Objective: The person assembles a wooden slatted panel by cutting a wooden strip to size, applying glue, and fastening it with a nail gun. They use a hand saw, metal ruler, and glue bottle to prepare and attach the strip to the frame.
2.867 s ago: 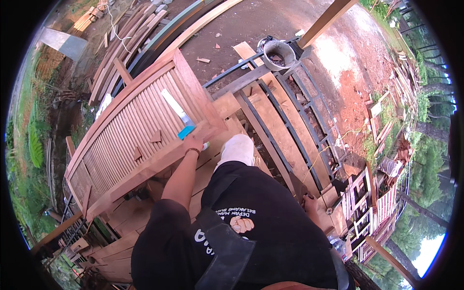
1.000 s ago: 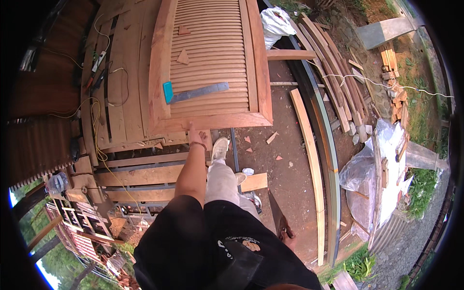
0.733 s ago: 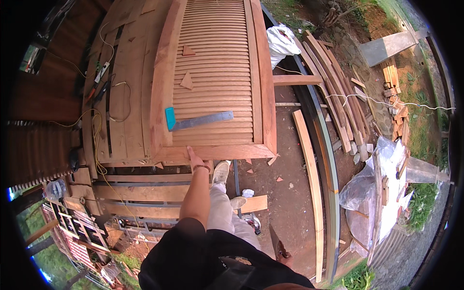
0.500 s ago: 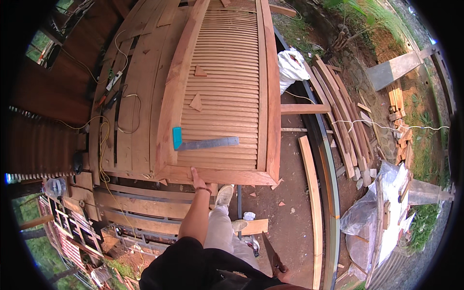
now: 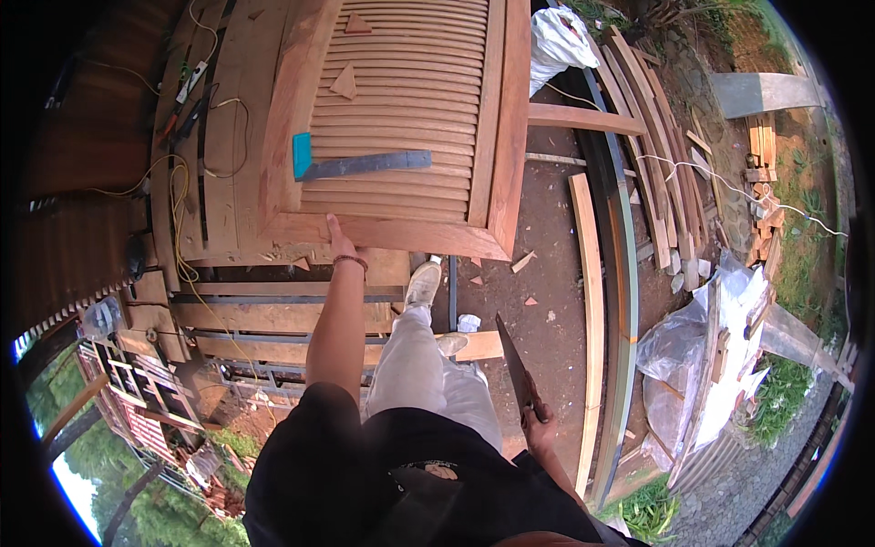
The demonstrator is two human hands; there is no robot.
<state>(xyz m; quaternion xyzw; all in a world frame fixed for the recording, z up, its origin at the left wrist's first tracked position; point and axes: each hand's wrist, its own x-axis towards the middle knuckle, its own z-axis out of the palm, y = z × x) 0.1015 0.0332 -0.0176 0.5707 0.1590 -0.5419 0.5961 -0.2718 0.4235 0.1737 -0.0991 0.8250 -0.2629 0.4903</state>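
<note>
A louvered wooden shutter (image 5: 401, 118) with a wide frame lies across the plank workbench. My left hand (image 5: 341, 241) grips its near rail, the thumb on top and the other fingers hidden beneath the edge. Low on my right side, my right hand (image 5: 540, 432) is closed around the brown handle of a handsaw (image 5: 516, 363), whose blade points up and away from me. A try square (image 5: 365, 165) with a teal stock rests on the slats and the left frame side. Two triangular wood offcuts (image 5: 344, 82) lie farther up on the slats.
A power strip (image 5: 191, 82) and a yellow cord (image 5: 179, 219) lie on the workbench (image 5: 241, 173) at left. Long boards (image 5: 591, 337) and a dark metal beam (image 5: 623, 319) run along the right. Beyond are stacked planks (image 5: 652, 146) and plastic sheeting (image 5: 679, 351). Small offcuts litter the dirt floor.
My view has tipped downward, so the shutter sits higher in the picture. My right hand and the saw show more fully now. My left hand keeps its hold on the near rail.
</note>
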